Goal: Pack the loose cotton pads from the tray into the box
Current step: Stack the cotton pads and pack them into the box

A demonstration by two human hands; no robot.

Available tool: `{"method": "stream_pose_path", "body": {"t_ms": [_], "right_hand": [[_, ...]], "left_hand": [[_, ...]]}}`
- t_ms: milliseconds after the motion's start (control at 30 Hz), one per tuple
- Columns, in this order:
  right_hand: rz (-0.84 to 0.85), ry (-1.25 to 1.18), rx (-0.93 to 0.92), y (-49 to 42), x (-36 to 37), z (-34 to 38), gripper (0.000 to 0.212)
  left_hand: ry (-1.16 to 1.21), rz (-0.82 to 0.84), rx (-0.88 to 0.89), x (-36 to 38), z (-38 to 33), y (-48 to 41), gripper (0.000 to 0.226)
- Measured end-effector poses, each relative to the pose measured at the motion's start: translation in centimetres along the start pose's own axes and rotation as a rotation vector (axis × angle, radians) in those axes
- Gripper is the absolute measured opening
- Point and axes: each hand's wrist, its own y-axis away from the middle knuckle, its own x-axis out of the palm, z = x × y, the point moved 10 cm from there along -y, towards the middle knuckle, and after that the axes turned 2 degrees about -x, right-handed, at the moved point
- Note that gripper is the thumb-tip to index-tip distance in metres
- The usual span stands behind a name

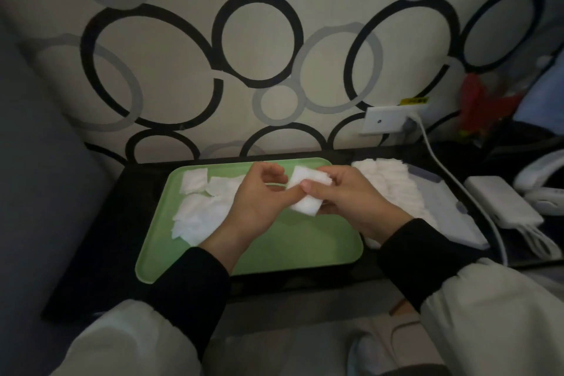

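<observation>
Green tray [274,250] flat on dark table [103,241]. Above tray middle: right hand [354,204] gripping stack of cotton pads [305,195], thumb pressed on top. Left hand [259,201] beside stack, fingers curled, thumb at stack edge; hold on stack not discernible. Loose pads [198,214] scattered over tray's left half. Box [451,223] just right of tray, row of pads inside. Farther back: wall socket [387,120].

Both forearms, in black cuffs under pale sleeves, are reaching forward and angling inward, bringing the hands close together. The right hand [351,197] is pinching a stack of cotton pads [305,197], its thumb pressing on the front and its fingers curling behind. The left hand [259,195], just beside it, is curling its fingers loosely over the palm and stretching its thumb to the stack's edge; whether it is gripping is unclear.
</observation>
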Motion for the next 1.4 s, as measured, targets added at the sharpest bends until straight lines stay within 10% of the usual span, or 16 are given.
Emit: {"method": "stream_pose_path", "body": {"t_ms": [400,733,1400], "right_hand": [[-0.258,0.414,-0.215,4.1,-12.2,3.8,0.007],[-0.336,0.471,-0.198,6.0,-15.8,3.7,0.011],[-0.234,0.571,-0.11,5.7,-15.4,3.6,0.022]], "left_hand": [[-0.149,0.077,0.127,8.3,-1.0,-0.3,0.018],[-1.087,0.492,0.159,18.0,-0.1,-3.5,0.137],[-1.548,0.611,0.261,22.2,0.4,-4.3,0.145]]}}
